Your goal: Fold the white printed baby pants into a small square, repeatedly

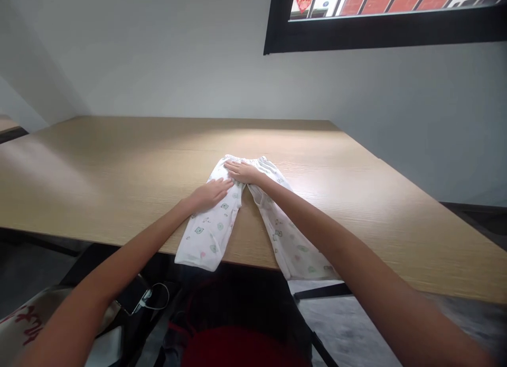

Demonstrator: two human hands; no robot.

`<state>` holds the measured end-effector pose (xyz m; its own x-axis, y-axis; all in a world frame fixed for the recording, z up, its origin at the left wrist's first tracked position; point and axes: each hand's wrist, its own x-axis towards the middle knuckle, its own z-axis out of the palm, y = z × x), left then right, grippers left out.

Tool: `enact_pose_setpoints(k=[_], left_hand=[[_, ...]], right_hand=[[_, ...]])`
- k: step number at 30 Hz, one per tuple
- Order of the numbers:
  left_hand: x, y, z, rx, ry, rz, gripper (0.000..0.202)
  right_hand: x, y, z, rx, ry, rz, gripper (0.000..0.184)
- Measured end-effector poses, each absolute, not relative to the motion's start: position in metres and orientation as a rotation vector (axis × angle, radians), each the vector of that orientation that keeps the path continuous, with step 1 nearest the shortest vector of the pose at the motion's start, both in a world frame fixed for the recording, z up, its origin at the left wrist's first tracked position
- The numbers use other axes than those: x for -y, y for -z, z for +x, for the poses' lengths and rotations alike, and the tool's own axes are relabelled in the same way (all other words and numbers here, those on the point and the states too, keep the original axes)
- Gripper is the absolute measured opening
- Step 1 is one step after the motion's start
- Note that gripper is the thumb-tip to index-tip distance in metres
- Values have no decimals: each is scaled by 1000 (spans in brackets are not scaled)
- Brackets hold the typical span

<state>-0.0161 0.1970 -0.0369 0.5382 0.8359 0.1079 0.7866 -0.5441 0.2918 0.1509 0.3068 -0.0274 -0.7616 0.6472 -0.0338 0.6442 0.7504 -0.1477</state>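
A small pair of white pants [217, 227] with a pale green and pink print lies spread on the wooden table. Its gathered waistband points away from me, and both leg ends hang a little over the near edge. My left hand [213, 192] rests flat on the upper part of the left leg, fingers stretched out. Just beyond it, my right hand [242, 171] lies flat near the waistband with its fingers extended. My right forearm crosses above the right leg and hides part of it.
The wooden table [130, 166] reaches back to a grey wall [178, 55]. A dark-framed window [356, 34] is at upper right. Below the near edge at left are a phone [134, 294] with a white cable [164, 298] and a pale printed bag [31, 314].
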Motion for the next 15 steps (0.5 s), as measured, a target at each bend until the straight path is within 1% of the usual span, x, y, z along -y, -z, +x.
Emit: enact_pose_setpoints(k=[3, 5, 6, 8, 10, 11, 13, 15], left_hand=[[-119, 37, -25, -1304, -264, 2560, 43], [-69, 33, -29, -1330, -260, 2519, 43], [-49, 30, -30, -1352, -274, 2493, 43], [-24, 21, -31, -1389, -310, 2445, 40], [-24, 8, -27, -1394, -350, 2411, 35], [-33, 1, -21, -1383, -379, 2402, 34], [-66, -10, -1, -1319, -460, 2418, 35], [-112, -17, 30, -1216, -500, 2482, 38]], right_hand=[[-308, 32, 150, 2923, -149, -1112, 52], [-306, 32, 150, 2871, -194, -1100, 50], [-306, 31, 150, 2837, -271, -1071, 48], [-306, 25, 157, 2705, -543, -992, 44], [-306, 16, 171, 2470, -827, -956, 40], [-306, 11, 180, 2348, -914, -956, 39], [-305, 6, 202, 2192, -959, -985, 38], [-302, 6, 223, 2173, -943, -1037, 37]])
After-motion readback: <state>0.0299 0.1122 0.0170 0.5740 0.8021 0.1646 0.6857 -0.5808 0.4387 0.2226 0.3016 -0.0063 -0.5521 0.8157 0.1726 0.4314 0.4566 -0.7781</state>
